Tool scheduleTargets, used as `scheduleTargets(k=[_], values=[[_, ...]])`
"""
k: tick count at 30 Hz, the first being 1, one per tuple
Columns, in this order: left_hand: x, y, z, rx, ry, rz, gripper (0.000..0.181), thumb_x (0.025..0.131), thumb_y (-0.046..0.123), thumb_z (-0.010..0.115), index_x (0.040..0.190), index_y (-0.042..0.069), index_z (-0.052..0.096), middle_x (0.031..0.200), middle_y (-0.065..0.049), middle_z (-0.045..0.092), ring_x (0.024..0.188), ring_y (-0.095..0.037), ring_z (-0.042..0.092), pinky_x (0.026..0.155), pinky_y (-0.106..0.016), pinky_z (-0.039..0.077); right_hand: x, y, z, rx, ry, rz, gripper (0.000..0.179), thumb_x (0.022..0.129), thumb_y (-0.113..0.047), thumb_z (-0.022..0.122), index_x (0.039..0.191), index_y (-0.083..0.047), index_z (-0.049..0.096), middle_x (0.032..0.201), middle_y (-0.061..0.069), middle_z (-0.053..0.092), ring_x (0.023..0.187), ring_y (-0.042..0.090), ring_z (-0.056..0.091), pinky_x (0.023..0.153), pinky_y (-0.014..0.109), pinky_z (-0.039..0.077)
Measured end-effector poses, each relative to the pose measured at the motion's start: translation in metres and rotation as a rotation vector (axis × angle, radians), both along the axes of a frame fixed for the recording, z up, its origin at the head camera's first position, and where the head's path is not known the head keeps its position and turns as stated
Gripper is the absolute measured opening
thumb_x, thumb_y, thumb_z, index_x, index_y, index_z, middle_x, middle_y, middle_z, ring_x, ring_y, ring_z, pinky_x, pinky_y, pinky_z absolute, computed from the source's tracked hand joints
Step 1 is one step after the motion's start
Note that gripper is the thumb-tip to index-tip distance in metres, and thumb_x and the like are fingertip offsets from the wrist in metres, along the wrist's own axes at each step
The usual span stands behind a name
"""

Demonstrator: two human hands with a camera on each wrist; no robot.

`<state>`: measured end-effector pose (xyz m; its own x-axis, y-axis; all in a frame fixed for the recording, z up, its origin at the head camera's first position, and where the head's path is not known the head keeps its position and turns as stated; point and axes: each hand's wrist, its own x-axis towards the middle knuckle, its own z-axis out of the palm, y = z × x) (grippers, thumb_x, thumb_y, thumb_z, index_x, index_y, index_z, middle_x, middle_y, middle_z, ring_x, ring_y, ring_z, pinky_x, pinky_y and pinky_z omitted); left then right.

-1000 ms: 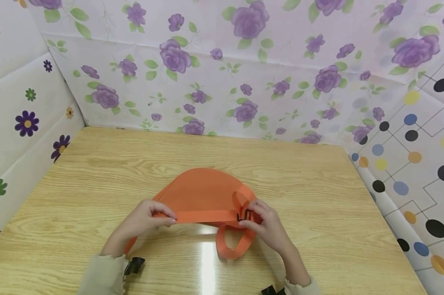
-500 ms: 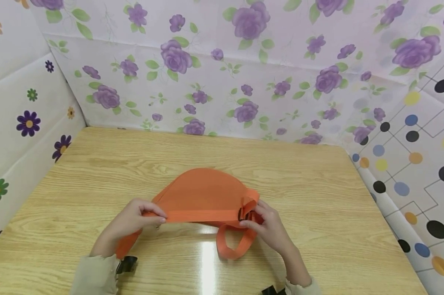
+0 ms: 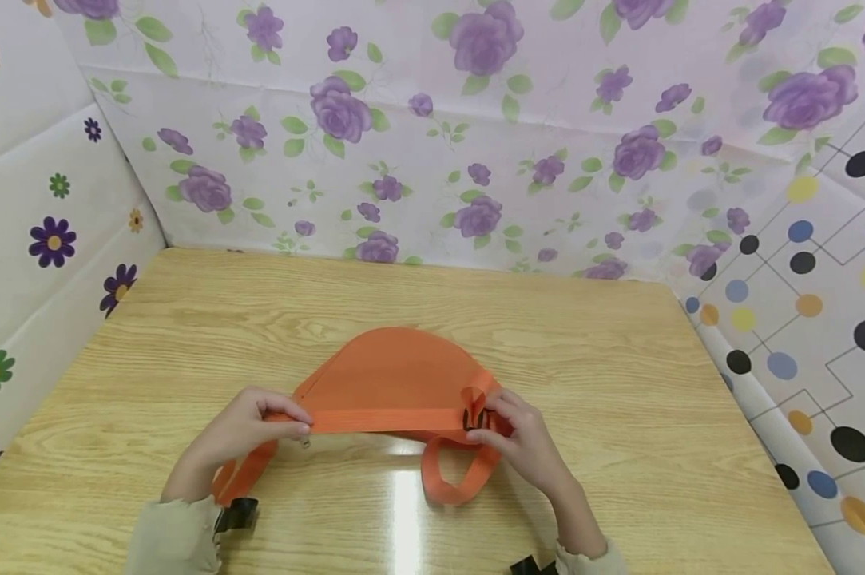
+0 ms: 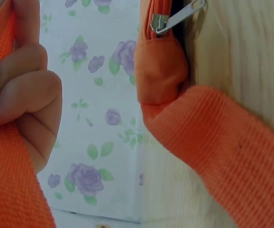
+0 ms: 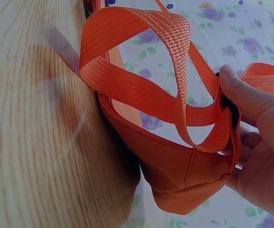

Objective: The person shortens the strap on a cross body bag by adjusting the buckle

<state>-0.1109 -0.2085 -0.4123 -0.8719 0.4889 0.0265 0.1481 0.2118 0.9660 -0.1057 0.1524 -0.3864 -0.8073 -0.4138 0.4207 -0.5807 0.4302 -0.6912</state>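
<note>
An orange waist bag (image 3: 396,371) with a curved top lies on the table, its webbing strap (image 3: 385,421) drawn straight across its near side. My left hand (image 3: 248,423) pinches that strap between thumb and fingers at the left end. In the left wrist view a metal zipper pull (image 4: 180,18) shows at the bag's corner, where wide webbing (image 4: 222,137) runs off it. My right hand (image 3: 518,435) grips the strap at a black plastic buckle (image 5: 229,107), partly hidden by thumb and webbing. A loose strap loop (image 5: 137,28) curls beside this hand.
The wood-grain table (image 3: 583,343) reaches back to a floral-printed wall covering (image 3: 418,160). Printed side sheets stand at left and right. Black wrist mounts (image 3: 238,515) sit at the sleeve cuffs.
My left hand has slid leftward along the strap, so a longer straight stretch shows between the hands. The small loop above my right hand has changed shape; the right hand stays in place.
</note>
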Motion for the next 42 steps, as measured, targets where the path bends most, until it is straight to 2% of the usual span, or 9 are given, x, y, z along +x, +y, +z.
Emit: scheduleTargets(k=[7,10,15,18,24,33,38,40,42], values=[[0.0,-0.009,-0.003,-0.101,-0.005,0.069,0.016,0.083,0.012,0.064,0.091,-0.002,0.068,0.089,-0.013,0.065,0.077,-0.013,0.059,0.066,-0.034,0.05,0.0,0.001,-0.001,-0.001,0.001,-0.008,0.028,0.066,0.002,0.074,0.091,0.006,0.062,0.085,0.011,0.057,0.067,0.024,0.046,0.053,0.022,0.037],[0.001,-0.013,-0.003,-0.126,-0.015,0.094,0.016,0.083,0.012,0.065,0.09,-0.001,0.068,0.093,-0.012,0.064,0.08,-0.011,0.058,0.067,-0.031,0.049,-0.005,0.006,-0.013,-0.003,0.009,-0.006,0.03,0.067,0.0,0.074,0.094,0.004,0.062,0.087,0.009,0.058,0.069,0.022,0.048,0.055,0.023,0.039],[0.002,-0.019,-0.003,-0.142,-0.003,0.114,0.017,0.083,0.013,0.065,0.091,-0.002,0.068,0.094,-0.012,0.064,0.08,-0.011,0.058,0.067,-0.029,0.049,-0.014,0.013,-0.032,0.016,0.027,-0.012,0.031,0.068,-0.008,0.075,0.097,0.0,0.063,0.091,0.003,0.058,0.073,0.015,0.049,0.057,0.022,0.041],[0.003,-0.024,-0.004,-0.134,0.014,0.128,0.016,0.082,0.012,0.065,0.09,-0.001,0.069,0.092,-0.009,0.065,0.079,-0.01,0.059,0.066,-0.028,0.049,-0.016,0.016,-0.035,0.019,0.034,-0.014,0.032,0.07,-0.011,0.075,0.097,-0.001,0.063,0.092,0.001,0.058,0.074,0.012,0.048,0.057,0.021,0.041],[0.005,-0.031,-0.003,-0.115,0.031,0.113,0.016,0.084,0.006,0.062,0.09,-0.007,0.066,0.089,-0.003,0.065,0.077,-0.008,0.058,0.064,-0.026,0.049,-0.017,0.017,-0.036,0.012,0.024,-0.02,0.032,0.07,-0.013,0.075,0.098,-0.002,0.064,0.091,-0.001,0.058,0.073,0.011,0.047,0.057,0.021,0.041],[0.005,-0.033,-0.006,-0.063,-0.008,0.073,0.016,0.085,0.004,0.06,0.091,-0.009,0.065,0.086,0.0,0.065,0.072,-0.008,0.057,0.061,-0.027,0.049,-0.015,0.015,-0.031,0.014,0.036,-0.028,0.033,0.068,-0.007,0.075,0.098,0.0,0.063,0.09,0.002,0.058,0.071,0.014,0.047,0.056,0.02,0.038],[0.002,-0.032,-0.008,-0.037,-0.006,-0.002,0.015,0.086,0.002,0.057,0.093,-0.009,0.064,0.069,0.0,0.06,0.046,-0.008,0.037,0.041,-0.031,0.036,-0.006,0.008,-0.011,0.009,0.015,-0.031,0.031,0.067,-0.001,0.074,0.095,0.004,0.062,0.085,0.008,0.057,0.067,0.022,0.047,0.055,0.019,0.036],[0.001,-0.032,-0.009,-0.031,-0.03,-0.021,0.016,0.086,0.002,0.057,0.094,-0.01,0.063,0.063,-0.002,0.056,0.042,-0.011,0.031,0.038,-0.034,0.032,-0.002,0.005,-0.003,0.013,0.005,-0.036,0.03,0.067,0.001,0.074,0.095,0.006,0.062,0.085,0.009,0.057,0.067,0.023,0.047,0.055,0.019,0.036],[0.001,-0.031,-0.008,-0.035,-0.052,-0.026,0.017,0.086,0.003,0.057,0.095,-0.01,0.063,0.059,-0.001,0.053,0.041,-0.012,0.03,0.038,-0.037,0.031,0.0,0.004,0.001,0.015,-0.001,-0.04,0.03,0.067,0.001,0.073,0.095,0.007,0.062,0.084,0.01,0.057,0.067,0.023,0.047,0.056,0.019,0.036]])
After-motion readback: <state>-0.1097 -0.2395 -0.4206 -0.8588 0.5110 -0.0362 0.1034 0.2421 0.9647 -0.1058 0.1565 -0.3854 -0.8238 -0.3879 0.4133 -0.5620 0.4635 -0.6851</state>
